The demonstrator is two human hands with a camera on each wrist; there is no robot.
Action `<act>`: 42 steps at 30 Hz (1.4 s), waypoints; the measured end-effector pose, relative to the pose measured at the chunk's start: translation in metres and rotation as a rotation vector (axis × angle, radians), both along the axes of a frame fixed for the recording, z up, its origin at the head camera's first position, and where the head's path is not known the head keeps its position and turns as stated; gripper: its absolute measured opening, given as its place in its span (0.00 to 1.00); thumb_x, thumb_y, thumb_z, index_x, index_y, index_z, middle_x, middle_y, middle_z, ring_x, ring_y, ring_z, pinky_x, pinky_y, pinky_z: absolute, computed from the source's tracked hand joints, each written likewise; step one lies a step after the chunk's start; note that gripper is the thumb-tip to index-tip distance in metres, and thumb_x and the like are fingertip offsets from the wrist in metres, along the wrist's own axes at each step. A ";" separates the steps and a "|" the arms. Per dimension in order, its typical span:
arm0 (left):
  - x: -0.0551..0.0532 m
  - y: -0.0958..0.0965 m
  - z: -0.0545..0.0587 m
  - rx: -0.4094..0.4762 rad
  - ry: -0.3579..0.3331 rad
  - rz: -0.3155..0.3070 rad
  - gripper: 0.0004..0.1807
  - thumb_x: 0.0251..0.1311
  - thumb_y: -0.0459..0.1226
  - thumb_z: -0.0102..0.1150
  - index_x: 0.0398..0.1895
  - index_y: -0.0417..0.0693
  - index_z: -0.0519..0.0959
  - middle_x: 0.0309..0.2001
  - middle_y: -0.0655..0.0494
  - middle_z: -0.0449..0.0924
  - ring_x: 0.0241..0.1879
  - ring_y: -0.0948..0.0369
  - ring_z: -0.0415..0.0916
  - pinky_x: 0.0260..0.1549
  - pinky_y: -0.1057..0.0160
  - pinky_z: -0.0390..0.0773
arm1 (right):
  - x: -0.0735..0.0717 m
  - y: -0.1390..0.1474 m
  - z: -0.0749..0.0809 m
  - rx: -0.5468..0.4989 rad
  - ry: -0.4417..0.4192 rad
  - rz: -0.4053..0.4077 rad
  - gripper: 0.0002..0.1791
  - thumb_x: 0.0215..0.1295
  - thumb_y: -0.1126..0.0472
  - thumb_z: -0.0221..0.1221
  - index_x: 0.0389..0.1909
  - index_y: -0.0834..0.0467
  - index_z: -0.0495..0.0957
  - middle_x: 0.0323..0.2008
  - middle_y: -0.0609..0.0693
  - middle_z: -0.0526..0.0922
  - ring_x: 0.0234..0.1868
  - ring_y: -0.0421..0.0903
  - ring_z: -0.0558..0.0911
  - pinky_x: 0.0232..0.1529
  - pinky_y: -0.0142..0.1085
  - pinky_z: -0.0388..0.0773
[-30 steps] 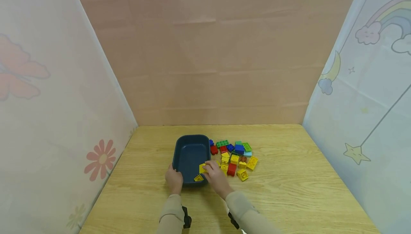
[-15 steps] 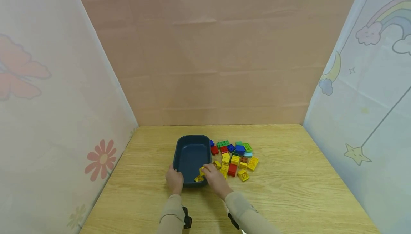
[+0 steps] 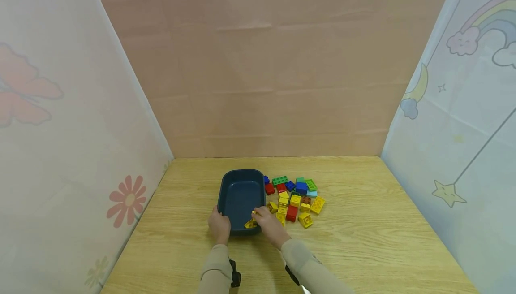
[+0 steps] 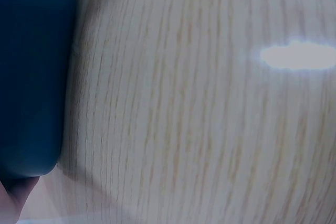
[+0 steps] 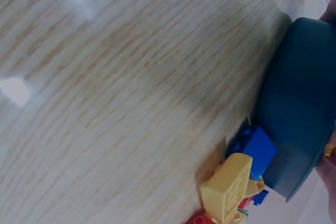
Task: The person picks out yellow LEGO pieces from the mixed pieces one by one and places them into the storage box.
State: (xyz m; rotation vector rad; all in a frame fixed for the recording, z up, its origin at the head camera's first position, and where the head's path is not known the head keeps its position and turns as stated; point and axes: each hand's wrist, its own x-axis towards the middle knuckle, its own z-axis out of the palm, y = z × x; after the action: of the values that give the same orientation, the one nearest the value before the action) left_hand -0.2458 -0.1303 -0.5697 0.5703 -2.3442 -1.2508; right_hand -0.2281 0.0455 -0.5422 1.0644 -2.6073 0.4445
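Note:
A dark blue rectangular tray (image 3: 240, 195) stands on the table, its outer wall (image 4: 31, 77) also showing in the left wrist view. My left hand (image 3: 219, 226) grips its left rim near the front corner. Over the tray's front right corner, my right hand (image 3: 271, 226) pinches a yellow toy brick (image 3: 254, 213), mostly covered by the fingers. Close beneath it, another yellow brick (image 3: 248, 225) lies on the tray floor. The right wrist view shows only a sliver of my right hand at the edge, past the tray's side.
Right of the tray lies a loose pile of toy bricks: several yellow ones (image 3: 295, 201), red ones (image 3: 292, 214), blue ones (image 3: 301, 188) and green ones (image 3: 280, 180). Some sit right beside the tray wall, among them a blue brick (image 5: 260, 150).
My right hand has lowered and turned the yellow brick toward the one in the tray, uncovering a yellow brick beside the tray. My left hand keeps its grip on the rim.

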 end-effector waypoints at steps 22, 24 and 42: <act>0.005 0.001 -0.003 0.031 -0.019 -0.006 0.23 0.46 0.19 0.46 0.51 0.27 0.70 0.43 0.31 0.74 0.41 0.42 0.74 0.36 0.46 0.74 | -0.001 -0.002 -0.004 0.125 0.031 0.027 0.13 0.48 0.75 0.61 0.37 0.63 0.80 0.38 0.51 0.76 0.45 0.46 0.72 0.46 0.32 0.71; 0.005 0.001 -0.003 0.031 -0.017 -0.005 0.24 0.46 0.19 0.46 0.52 0.27 0.70 0.42 0.31 0.74 0.41 0.41 0.74 0.36 0.46 0.74 | 0.000 -0.001 -0.004 0.110 0.016 0.033 0.14 0.48 0.76 0.60 0.38 0.63 0.80 0.40 0.52 0.76 0.47 0.47 0.72 0.47 0.33 0.71; 0.001 -0.001 0.000 0.002 0.016 -0.007 0.22 0.47 0.18 0.47 0.50 0.25 0.70 0.41 0.30 0.75 0.41 0.40 0.74 0.37 0.46 0.73 | -0.002 0.037 -0.016 -0.155 0.091 -0.074 0.11 0.50 0.76 0.57 0.36 0.67 0.78 0.42 0.61 0.73 0.46 0.55 0.73 0.44 0.42 0.74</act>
State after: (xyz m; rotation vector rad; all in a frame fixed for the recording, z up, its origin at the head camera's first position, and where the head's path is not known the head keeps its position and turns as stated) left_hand -0.2446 -0.1317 -0.5695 0.5517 -2.3338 -1.2567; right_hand -0.2306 0.0821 -0.5578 0.9128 -2.4782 0.5571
